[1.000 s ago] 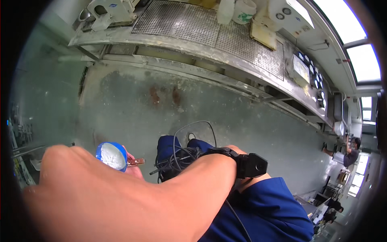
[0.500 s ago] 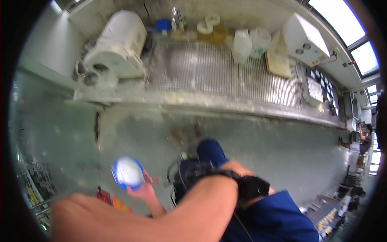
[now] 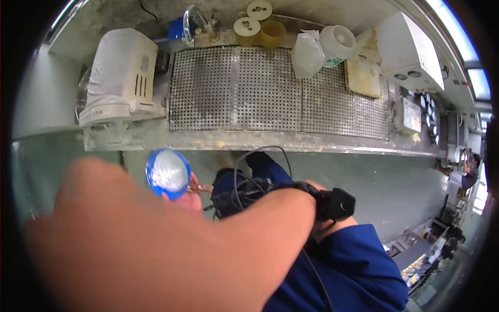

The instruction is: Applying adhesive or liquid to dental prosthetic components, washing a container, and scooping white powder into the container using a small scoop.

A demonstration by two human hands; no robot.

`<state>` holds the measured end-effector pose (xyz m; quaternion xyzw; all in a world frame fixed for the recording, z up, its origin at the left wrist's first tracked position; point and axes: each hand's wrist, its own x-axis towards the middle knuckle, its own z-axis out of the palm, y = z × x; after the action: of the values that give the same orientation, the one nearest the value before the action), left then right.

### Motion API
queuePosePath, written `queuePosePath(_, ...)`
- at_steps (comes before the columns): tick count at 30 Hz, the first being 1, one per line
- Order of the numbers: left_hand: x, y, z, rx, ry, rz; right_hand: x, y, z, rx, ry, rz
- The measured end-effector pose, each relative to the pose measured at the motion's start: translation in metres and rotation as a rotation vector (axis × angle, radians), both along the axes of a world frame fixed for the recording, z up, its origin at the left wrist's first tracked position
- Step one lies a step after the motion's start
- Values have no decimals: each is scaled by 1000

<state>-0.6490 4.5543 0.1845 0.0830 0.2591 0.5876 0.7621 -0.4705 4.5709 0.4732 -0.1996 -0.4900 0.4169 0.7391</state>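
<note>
My left hand (image 3: 188,202) holds a blue bowl (image 3: 150,183) from its right and lower side, tilted toward me. White material (image 3: 169,170), loose or frothy in look, lies inside. A thin brown handle-like piece (image 3: 200,187) sticks out to the right beside the fingers; its kind does not show clearly. My right forearm (image 3: 249,223) bends across the lower view, with a black band and a dark watch-like piece (image 3: 335,204) behind the bend. The right hand (image 3: 91,187) is large, close and blurred, so its fingers and anything in them cannot be made out.
A metal bench (image 3: 234,139) with perforated grates runs across ahead. On it stand a white machine (image 3: 119,73), a tap (image 3: 188,26), round tubs (image 3: 273,34), a white jug (image 3: 307,54) and a white box unit (image 3: 408,52). A person (image 3: 470,174) is far right.
The bowl and my left hand have moved up in the view, close to the bench's front edge. My right hand and forearm have also risen and look larger. The bench appears sharper.
</note>
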Motion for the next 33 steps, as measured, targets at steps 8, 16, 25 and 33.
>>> queuePosePath(8, 16, 24, -22, -85, 334, 13, 95, 71, -154, -569, -687, 194)
queuePosePath(16, 2, 66, -40, -81, 132, -182, 185, 204, -295, -746, -1109, -182)
queuePosePath(25, -14, 144, -65, -145, 105, -503, 226, 354, -367, -298, -2046, -560)
queuePosePath(33, -3, 147, -118, -38, 15, -616, 206, 350, -383, -481, -1885, -601)
